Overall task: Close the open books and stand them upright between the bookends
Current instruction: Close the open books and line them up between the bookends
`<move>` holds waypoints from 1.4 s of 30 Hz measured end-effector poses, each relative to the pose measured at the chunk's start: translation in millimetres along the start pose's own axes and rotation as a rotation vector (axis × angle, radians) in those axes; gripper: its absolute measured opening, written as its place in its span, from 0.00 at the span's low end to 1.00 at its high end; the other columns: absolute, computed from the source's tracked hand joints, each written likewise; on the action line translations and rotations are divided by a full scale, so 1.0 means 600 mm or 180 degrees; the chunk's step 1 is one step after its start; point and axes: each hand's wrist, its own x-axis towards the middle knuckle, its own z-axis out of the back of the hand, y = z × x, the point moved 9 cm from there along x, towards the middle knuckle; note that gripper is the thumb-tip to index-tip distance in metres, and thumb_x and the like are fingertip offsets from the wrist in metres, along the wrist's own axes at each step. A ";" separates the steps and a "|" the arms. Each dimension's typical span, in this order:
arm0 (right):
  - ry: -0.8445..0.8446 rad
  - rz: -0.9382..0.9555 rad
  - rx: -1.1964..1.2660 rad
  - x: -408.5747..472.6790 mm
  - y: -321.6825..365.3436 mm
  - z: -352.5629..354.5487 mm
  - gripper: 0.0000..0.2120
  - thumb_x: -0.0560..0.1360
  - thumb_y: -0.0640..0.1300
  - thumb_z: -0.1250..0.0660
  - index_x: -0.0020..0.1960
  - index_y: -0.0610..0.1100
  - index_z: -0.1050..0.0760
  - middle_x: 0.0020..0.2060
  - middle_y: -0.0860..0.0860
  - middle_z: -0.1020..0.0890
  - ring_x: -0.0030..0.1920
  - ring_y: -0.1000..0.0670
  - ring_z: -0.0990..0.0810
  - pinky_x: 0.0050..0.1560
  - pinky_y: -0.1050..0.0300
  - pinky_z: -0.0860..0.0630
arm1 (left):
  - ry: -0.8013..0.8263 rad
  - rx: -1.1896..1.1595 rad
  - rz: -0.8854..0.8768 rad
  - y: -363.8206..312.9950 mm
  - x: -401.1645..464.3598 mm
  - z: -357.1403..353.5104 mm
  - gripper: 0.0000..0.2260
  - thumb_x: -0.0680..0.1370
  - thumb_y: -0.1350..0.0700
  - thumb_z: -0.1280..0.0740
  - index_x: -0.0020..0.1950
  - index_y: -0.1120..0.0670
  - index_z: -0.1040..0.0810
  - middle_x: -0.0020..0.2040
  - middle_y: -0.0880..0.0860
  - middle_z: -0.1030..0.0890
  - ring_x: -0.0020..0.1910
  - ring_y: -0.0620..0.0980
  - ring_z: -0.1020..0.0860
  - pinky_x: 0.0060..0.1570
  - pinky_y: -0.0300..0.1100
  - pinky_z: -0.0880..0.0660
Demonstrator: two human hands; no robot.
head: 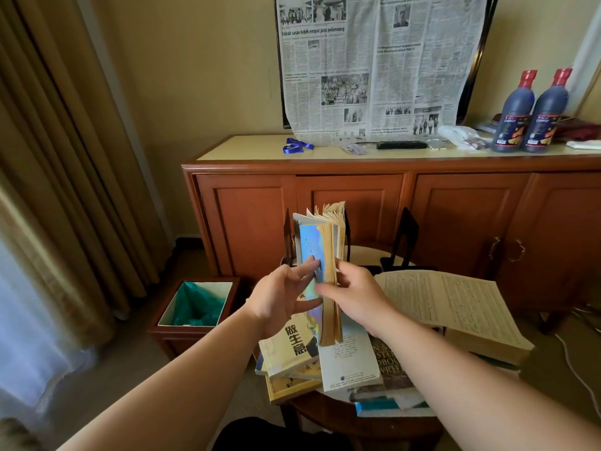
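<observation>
1. The paperback [322,271] stands on end above the stacked books [328,362] on the round table [357,424], its yellowed pages fanning loose at the top
2. Left hand [279,297] presses nearly straight fingers flat on the glossy cover; right hand [357,294] curls round the page block
3. It looks light and floppy, with a slick cover: best squeezed low, near the spine
4. The black bookends [401,239] are partly hidden behind it, and the left one is perhaps only an edge

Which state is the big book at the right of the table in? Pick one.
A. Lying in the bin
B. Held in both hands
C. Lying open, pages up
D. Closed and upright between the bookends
C: the big book lies flat with its printed pages spread upward, right of the right hand.
</observation>
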 end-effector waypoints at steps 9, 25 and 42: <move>-0.0507 -0.0648 0.0768 0.034 -0.068 0.050 0.09 0.69 0.37 0.34 0.48 0.40 0.19 0.53 0.32 0.17 0.49 0.40 0.20 0.55 0.42 0.25 | -0.0654 0.1692 -0.0675 -0.035 0.032 0.061 0.18 0.81 0.59 0.29 0.69 0.43 0.21 0.63 0.44 0.15 0.64 0.45 0.19 0.64 0.44 0.24; -0.0748 -0.0440 -0.1171 0.055 -0.069 0.072 0.29 0.76 0.53 0.25 0.75 0.50 0.27 0.61 0.53 0.19 0.61 0.49 0.20 0.58 0.56 0.26 | -0.0256 0.1000 0.0036 -0.024 0.036 0.061 0.15 0.81 0.71 0.35 0.64 0.57 0.22 0.58 0.57 0.13 0.58 0.61 0.15 0.60 0.67 0.20; 0.0470 -0.0445 -0.3988 0.022 -0.211 -0.001 0.37 0.82 0.68 0.62 0.85 0.50 0.55 0.84 0.45 0.54 0.84 0.44 0.57 0.81 0.37 0.57 | -0.1988 0.2075 -0.0685 -0.070 0.165 0.079 0.16 0.81 0.61 0.36 0.67 0.48 0.27 0.59 0.49 0.20 0.55 0.54 0.21 0.53 0.53 0.17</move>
